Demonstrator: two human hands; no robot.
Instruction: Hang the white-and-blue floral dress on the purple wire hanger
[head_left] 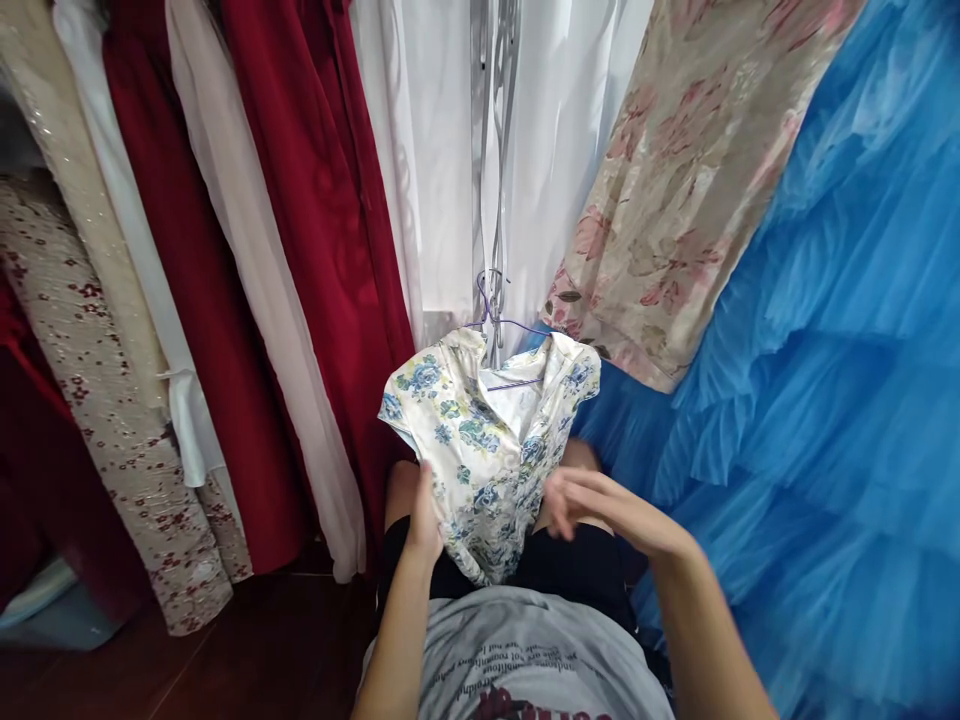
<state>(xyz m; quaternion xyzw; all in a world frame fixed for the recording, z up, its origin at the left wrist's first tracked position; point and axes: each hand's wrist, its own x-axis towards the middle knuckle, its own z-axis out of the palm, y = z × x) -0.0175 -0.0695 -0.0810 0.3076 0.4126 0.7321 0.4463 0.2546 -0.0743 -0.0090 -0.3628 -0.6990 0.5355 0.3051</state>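
A white short-sleeved blouse (480,430) with blue and green flowers hangs on a thin purple hanger (517,324) in front of me, its neckline falling open. My left hand (426,520) grips the blouse's left side edge; the thumb lies along the cloth and the other fingers are mostly hidden. Close to the opposite side edge is my right hand (574,498), its fingers loosely bent, apart and somewhat blurred, with no cloth visible in them. The hanger's hook meets a silvery metal upright or chain (495,200), though the exact joint is hard to make out.
Long dark red dresses (322,200), a pale pink one (247,270) and a sequined floral one (82,370) hang at left. To the right are a beige floral garment (675,200) and a ruffled blue tulle dress (847,400). A grey-blue tub (60,610) stands on the brown tiled floor (247,650).
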